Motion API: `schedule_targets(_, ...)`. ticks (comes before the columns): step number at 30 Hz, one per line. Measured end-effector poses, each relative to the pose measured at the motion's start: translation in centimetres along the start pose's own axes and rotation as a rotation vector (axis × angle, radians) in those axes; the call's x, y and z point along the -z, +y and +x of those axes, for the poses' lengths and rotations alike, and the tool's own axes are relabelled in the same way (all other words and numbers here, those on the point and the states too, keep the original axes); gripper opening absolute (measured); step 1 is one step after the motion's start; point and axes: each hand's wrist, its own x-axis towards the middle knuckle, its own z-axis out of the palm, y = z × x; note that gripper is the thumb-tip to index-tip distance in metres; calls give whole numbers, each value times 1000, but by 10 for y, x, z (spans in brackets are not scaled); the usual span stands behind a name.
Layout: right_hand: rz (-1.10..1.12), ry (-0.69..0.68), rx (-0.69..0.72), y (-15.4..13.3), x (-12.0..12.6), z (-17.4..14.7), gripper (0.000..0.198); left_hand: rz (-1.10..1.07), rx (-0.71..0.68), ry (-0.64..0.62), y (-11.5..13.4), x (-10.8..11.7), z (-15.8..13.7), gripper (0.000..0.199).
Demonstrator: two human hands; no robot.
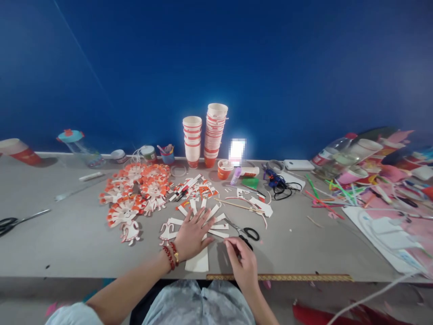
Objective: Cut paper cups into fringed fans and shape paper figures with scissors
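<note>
The left hand [192,234] lies spread flat on one cut paper cup [203,223], its white strips fanned like sun rays at table centre. At its 3 o'clock, the right hand [241,259] pinches one strip tip beside black-handled scissors [244,232]. Two cup stacks [204,135] stand at 12 o'clock.

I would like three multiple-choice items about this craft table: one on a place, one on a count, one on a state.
1. Where do the black-handled scissors nearest the hands lie?
A. right of the flattened white paper cup cut into strips
B. on the stacked cups
C. at the left table edge

2. How many tall stacks of orange-and-white paper cups stand by the blue wall?
A. one
B. two
C. four

3. How is the left hand?
A. clenched in a fist
B. lifted in the air
C. pressed flat, fingers spread

Answers: 1 A, they lie beside the strips, just above the right hand; 2 B, two stacks stand side by side; 3 C, the palm rests on the cut cup.
</note>
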Motion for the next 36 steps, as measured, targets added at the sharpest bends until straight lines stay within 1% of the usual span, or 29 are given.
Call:
schedule_targets(4,35,0,-10,1,1,1,19,16,9,-8,1,2,1,57)
schedule_targets(7,72,14,-72,3,3,0,23,20,2,-6,1,-1,1,58)
schedule_targets(10,123,51,-149,6,5,-1,28,20,-1,1,0,-3,1,57)
schedule_targets(14,138,111,-164,9,6,-3,30,18,5,5,0,-1,2,58)
schedule_targets(16,109,123,-136,7,5,-1,28,12,1,15,1,2,4,60)
schedule_targets(18,35,115,-69,2,3,6,26,0,-10,24,1,4,8,63)
schedule_targets(20,-88,90,52,-4,0,15,24,-18,-21,12,1,5,11,64)
schedule_targets(21,-173,53,125,-7,-2,21,26,-28,-22,-2,2,4,12,64)
schedule_targets(23,-362,-49,281,-8,-9,30,38,-43,-18,-36,2,1,14,64)
schedule_targets(26,-599,-187,395,-1,-21,35,56,-53,-5,-61,3,-2,15,65)
schedule_targets(29,-708,-252,423,8,-29,34,65,-54,8,-65,5,-3,16,62)
schedule_targets(32,-706,-258,433,13,-29,34,62,-63,13,-59,5,-2,15,61)
schedule_targets(34,-645,-215,424,15,-21,34,53,-69,14,-49,6,0,14,62)
schedule_targets(36,-569,-111,377,19,-7,33,44,-76,23,-35,6,2,13,63)
